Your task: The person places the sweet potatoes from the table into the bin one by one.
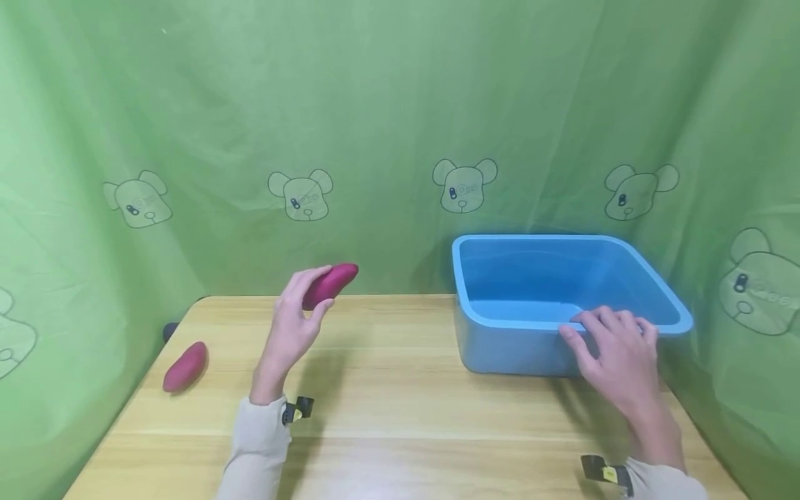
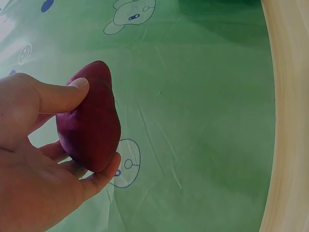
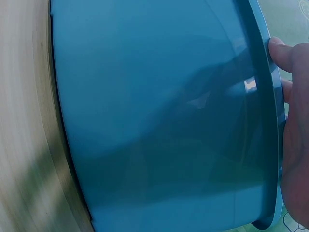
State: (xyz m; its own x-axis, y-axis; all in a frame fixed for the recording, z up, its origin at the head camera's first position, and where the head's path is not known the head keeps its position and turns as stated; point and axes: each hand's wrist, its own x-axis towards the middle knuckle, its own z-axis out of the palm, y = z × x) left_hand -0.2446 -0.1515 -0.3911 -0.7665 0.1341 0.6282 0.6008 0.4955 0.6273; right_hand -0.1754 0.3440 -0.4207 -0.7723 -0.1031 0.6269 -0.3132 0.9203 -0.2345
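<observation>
sweet potato (image 1: 338, 279) smooth, tapered, pinched by l. grip (image 1: 291, 326); r. grip (image 1: 619, 357) clamps glossy tub rim (image 1: 519, 324).

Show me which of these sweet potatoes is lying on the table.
The sweet potato near the left edge of the table; no hand touches it, while the other one is held up by the fingers of the left hand.

"What's the sweet potato (image 1: 331, 285) like?"
"Dark reddish-purple, plump in the middle, tapering at the ends. It's up in the air above the table (image 1: 400, 417), slanted, pinched between the left hand's (image 1: 290, 323) thumb and fingers."
"And the tub (image 1: 512, 348)?"
"Blue, glossy, roughly rectangular with rounded corners. It stands upright on the table's right side, the right hand (image 1: 617, 355) gripping its near rim."
</observation>
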